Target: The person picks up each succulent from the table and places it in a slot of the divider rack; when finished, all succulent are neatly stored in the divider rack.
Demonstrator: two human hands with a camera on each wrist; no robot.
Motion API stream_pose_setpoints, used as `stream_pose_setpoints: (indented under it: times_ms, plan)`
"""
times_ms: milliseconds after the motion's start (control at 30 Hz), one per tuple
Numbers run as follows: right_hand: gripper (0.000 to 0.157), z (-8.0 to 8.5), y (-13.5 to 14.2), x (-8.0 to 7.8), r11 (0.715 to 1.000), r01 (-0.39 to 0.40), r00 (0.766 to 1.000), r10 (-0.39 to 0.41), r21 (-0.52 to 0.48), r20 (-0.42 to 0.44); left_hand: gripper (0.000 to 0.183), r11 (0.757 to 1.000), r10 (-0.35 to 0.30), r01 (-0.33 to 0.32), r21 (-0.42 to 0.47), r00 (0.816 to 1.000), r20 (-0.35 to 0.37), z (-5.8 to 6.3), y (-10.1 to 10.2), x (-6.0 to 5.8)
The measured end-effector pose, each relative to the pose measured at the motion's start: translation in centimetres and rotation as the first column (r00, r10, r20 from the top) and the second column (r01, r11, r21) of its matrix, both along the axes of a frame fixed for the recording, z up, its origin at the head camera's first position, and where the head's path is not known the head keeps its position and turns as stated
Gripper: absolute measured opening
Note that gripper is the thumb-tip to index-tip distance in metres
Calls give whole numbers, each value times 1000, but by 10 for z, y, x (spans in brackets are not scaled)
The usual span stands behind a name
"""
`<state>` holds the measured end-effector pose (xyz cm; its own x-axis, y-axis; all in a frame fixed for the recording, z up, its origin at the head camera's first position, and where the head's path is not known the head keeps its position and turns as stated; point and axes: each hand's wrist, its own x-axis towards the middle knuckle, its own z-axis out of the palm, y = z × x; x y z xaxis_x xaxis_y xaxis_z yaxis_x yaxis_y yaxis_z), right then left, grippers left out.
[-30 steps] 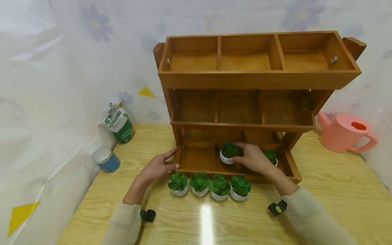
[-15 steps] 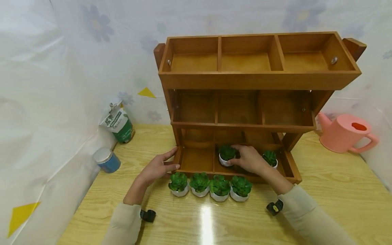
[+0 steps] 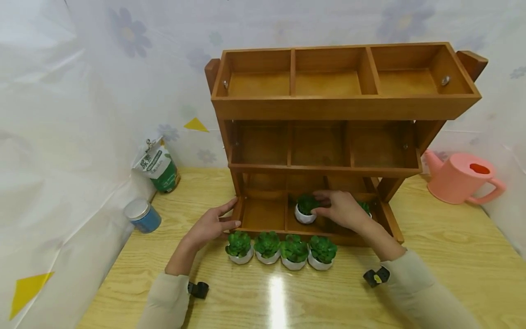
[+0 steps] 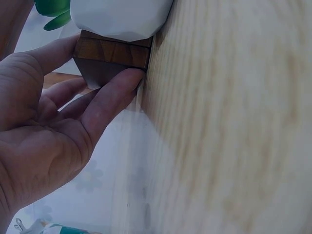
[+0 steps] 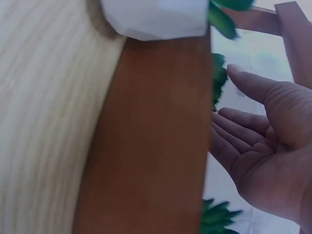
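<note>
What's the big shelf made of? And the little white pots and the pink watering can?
The shelf looks like wood: brown, slightly shiny like varnish, with grain bands at its corner up close. The white pots have smooth, flat faces, so maybe ceramic, but plastic could look the same. The watering can is probably plastic: smooth, even pink outside with little shine.

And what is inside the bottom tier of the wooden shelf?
The middle compartment holds a potted succulent; the right compartment holds another succulent, partly covered by the right hand. The left compartment shows only wood; anything beneath the hand is hidden.
</note>
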<state>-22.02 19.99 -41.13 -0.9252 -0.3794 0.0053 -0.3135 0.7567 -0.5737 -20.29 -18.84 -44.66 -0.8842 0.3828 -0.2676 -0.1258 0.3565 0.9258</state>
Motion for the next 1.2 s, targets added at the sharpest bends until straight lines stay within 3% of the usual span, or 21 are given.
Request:
stream_pose_setpoints:
  times_ms: [333,700,900,1200]
  plan:
    - [62,13,22,16,995,-55,995,49,-78,-87,78,1000,10,-10,10,1000,4,1,1,0]
    - [55,18,41,49,993,-68,992,57,-101,-112,77,1000,12,-12,5,1000,2,0,1,-1]
    - [48,15,53,67,984,-66,995,52,-164,-88,77,1000,11,-11,2,1000,3,-1,2,-1]
    - [44,-2,66,87,951,-110,994,113,-288,-3,76,1000,11,-11,8,1000,-1,1,2,1]
